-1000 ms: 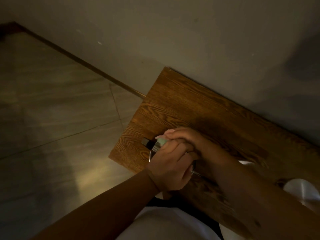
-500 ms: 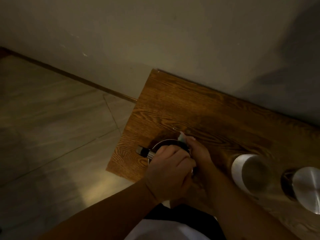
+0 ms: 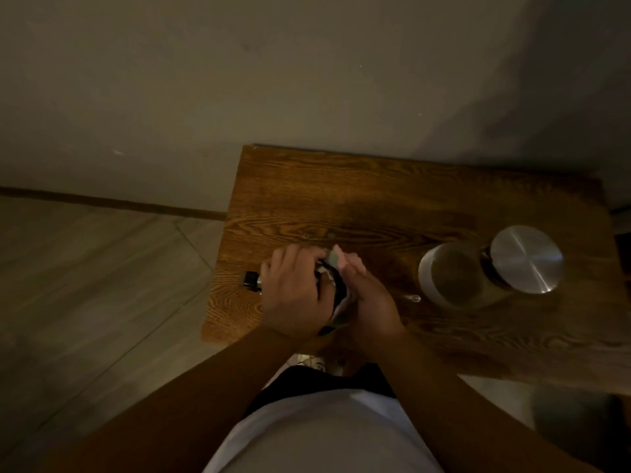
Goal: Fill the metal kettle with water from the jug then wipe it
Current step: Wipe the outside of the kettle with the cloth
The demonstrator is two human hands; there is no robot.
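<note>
Sliding farther round the kettle [image 3: 333, 295], right hand [image 3: 367, 295] grip holding cloth [image 3: 333, 257]; left hand [image 3: 293, 295] grip clasping kettle.

We note a wooden table [image 3: 392, 199] against the wall. On it: the metal kettle [image 3: 333, 295] near the left edge, a jug [image 3: 450, 276] and a metal lid [image 3: 527, 259] at right, touching.

The metal kettle [image 3: 333, 295] sat near the tabletop's [image 3: 375, 186] nine o'clock edge, mostly hidden beneath two hands, only its dark opening and a black-tipped handle [image 3: 251, 279] pointing toward nine o'clock on show. A pale cloth [image 3: 336, 261] was pressed against its rim at twelve o'clock. Well apart at three o'clock stood the clear jug [image 3: 450, 274], upright, with a round brushed-metal lid [image 3: 526, 259] touching its three o'clock side.
</note>
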